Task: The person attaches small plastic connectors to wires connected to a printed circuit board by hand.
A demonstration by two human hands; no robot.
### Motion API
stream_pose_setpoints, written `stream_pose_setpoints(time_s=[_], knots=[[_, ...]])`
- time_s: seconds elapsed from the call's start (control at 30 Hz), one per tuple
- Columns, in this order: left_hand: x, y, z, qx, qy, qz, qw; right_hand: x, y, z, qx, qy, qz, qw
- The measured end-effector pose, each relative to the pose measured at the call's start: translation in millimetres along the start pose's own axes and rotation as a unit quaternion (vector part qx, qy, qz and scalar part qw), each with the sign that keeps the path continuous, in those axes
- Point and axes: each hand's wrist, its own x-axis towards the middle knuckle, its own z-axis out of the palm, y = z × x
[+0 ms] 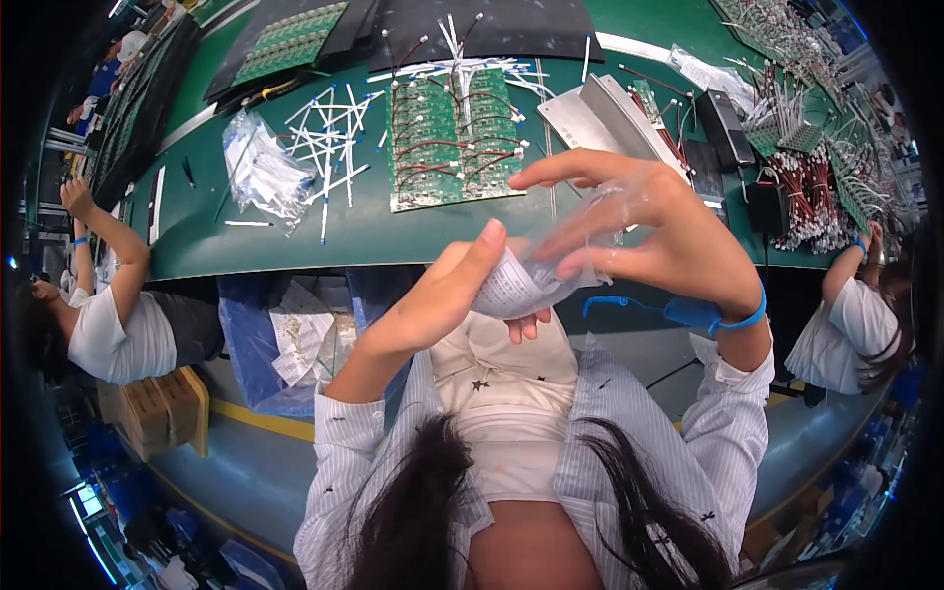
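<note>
Clear plastic, crumpled and glossy, is what both hands are busy with: a small see-through bag [551, 265] with a printed paper slip inside, held up in the air in front of the chest, just short of the near edge of the green worktop [295, 236]. Her left hand [447, 290] grips the lower end of the bag, thumb up and pressed against the paper, the other fingers curled underneath. Her right hand [649, 231] comes over from above, fingers spread wide, with the thumb and a fingertip pinching the film at the bag's upper side; a blue wrist strap [733, 320] circles that wrist.

Beyond the hands, near the middle of the worktop, lies a panel of green circuit boards [452, 138] strung with red and white wires. To its left loose white wire pieces [329, 133] are scattered, and further left sits another clear bag [261, 172] of white parts. Towards the right edge a heap of red-and-white wire harnesses [816, 202] is piled. A co-worker in a white top [113, 329] sits at the left end, another person [851, 329] at the right end
</note>
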Motion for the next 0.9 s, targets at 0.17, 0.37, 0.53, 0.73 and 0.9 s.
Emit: stream_pose_setpoints(time_s=[0.17,0.37,0.53,0.73,0.9], knots=[[5.0,2.4,1.9,0.053,0.054,0.033,0.997,-0.2,7.3,6.1,-0.058,0.01,-0.047,0.997],[-4.6,-4.8,-1.2,-0.016,-0.05,0.085,0.995,4.7,12.9,-2.8,-0.021,-0.018,-0.04,0.999],[-11.2,1.9,1.0,0.156,0.009,0.088,0.984,6.1,16.1,-2.2,0.085,-0.052,-0.041,0.994],[-11.4,9.9,2.2,0.259,0.055,0.092,0.96,6.8,15.7,-1.1,0.077,-0.004,-0.052,0.996],[-10.1,2.6,1.9,0.254,0.069,0.093,0.96,7.6,8.7,-2.5,-0.034,0.002,-0.044,0.998]])
